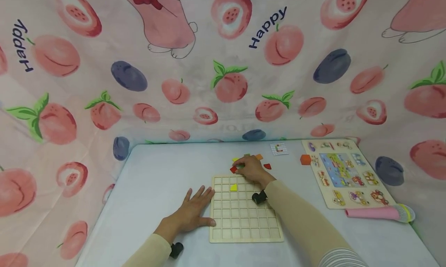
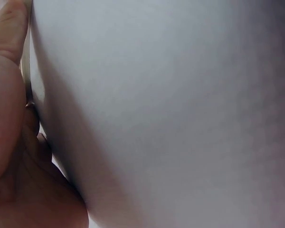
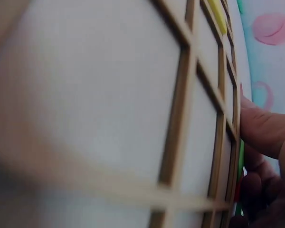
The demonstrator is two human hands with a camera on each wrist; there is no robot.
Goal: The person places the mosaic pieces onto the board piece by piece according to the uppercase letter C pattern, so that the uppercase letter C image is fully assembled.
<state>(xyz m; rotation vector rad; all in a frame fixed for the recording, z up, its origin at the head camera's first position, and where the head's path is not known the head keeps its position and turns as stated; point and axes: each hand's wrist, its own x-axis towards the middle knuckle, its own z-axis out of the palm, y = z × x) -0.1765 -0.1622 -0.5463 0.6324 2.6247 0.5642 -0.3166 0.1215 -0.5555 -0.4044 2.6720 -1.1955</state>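
A wooden grid board [image 1: 244, 236] lies on the table with a yellow square piece [image 1: 234, 187] in one of its upper cells. My left hand [image 1: 191, 213] is spread flat at the board's left side, its thumb and fingertips touching the edge; the left wrist view shows part of its thumb [image 2: 9, 33]. Beyond the board's far edge, my right hand [image 1: 252, 168] pinches a small red piece [image 1: 233, 169] between thumb and fingertips. A green piece [image 1: 241, 166] shows under those fingers. In the right wrist view the thumb [image 3: 266, 128] is beyond the grid bars, and the fingertips are partly hidden.
Around the right hand lie a yellow piece [image 1: 235, 159], an orange piece [image 1: 259, 156] and another red piece [image 1: 267, 166]. Farther right are a patterned card [image 1: 279, 148], an orange block [image 1: 305, 160], a picture puzzle board [image 1: 325, 189] and a pink toy microphone [image 1: 374, 213].
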